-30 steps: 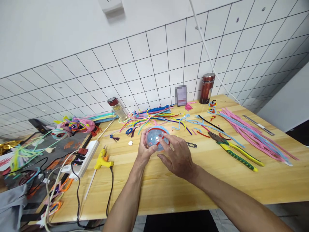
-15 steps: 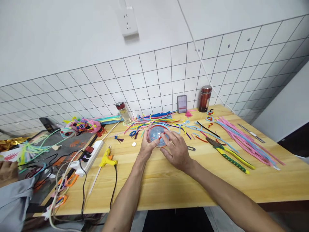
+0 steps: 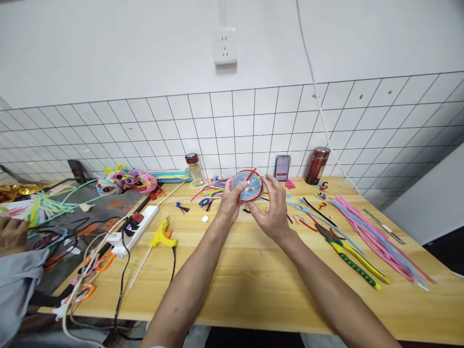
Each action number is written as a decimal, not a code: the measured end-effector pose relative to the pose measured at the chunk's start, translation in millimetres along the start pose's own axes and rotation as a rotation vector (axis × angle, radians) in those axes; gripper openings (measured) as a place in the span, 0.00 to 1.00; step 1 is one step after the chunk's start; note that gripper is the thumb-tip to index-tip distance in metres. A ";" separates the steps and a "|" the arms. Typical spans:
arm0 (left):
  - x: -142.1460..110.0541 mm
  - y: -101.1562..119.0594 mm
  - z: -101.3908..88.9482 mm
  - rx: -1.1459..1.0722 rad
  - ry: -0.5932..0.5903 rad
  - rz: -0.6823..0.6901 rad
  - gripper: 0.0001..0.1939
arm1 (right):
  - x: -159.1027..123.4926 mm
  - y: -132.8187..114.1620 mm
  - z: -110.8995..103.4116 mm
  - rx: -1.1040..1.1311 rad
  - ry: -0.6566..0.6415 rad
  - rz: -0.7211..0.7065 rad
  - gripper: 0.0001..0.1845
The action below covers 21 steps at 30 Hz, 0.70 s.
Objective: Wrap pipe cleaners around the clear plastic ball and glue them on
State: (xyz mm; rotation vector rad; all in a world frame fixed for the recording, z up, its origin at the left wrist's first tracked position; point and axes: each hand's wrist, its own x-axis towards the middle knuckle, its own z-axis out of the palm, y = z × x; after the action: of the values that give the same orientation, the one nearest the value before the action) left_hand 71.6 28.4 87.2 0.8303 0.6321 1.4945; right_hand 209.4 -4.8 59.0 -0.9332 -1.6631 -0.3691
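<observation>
A clear plastic half-sphere point(image 3: 248, 185) with a red pipe cleaner round its rim is lifted above the wooden table point(image 3: 232, 285). My left hand point(image 3: 229, 203) grips its left edge, fingers curled round it. On the other side my right hand point(image 3: 272, 209) holds its right edge, fingers partly spread. A heap of coloured pipe cleaners point(image 3: 213, 192) lies just behind the hands.
A yellow glue gun point(image 3: 163, 237) and a white power strip point(image 3: 135, 230) lie at the left. Yellow-green pliers point(image 3: 353, 258) and long pink pipe cleaners point(image 3: 377, 232) lie at the right. A glass bottle point(image 3: 195, 169) and a red flask point(image 3: 316, 165) stand by the tiled wall. Another person's hand point(image 3: 11, 234) shows far left.
Both hands have lifted the half-sphere off the table and tilted it upright. The camera has tipped upward, showing more of the wall.
</observation>
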 end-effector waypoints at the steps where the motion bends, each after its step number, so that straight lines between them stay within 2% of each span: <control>1: 2.3 -2.5 0.8 -0.018 0.018 -0.011 0.33 | 0.3 1.4 3.5 0.004 -0.011 0.015 0.44; 5: 9.4 -12.2 -0.7 -0.053 0.101 -0.072 0.32 | 1.9 9.5 13.2 0.010 -0.091 0.035 0.41; 10: 16.8 -19.0 -4.8 0.011 0.190 -0.134 0.31 | 5.7 22.4 17.9 -0.029 -0.205 0.028 0.35; 14: 22.1 -26.3 -7.1 0.074 0.201 -0.131 0.28 | 4.2 31.3 22.8 -0.042 -0.237 0.039 0.34; 21: 31.0 -42.3 -11.4 0.156 0.235 -0.164 0.32 | -3.5 46.2 33.5 -0.102 -0.270 0.045 0.34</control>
State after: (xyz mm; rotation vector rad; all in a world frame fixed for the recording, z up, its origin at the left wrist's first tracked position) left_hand 88.0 64.3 50.8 0.7064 0.9787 1.4165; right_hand 221.1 45.7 34.8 -1.1343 -1.8785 -0.3104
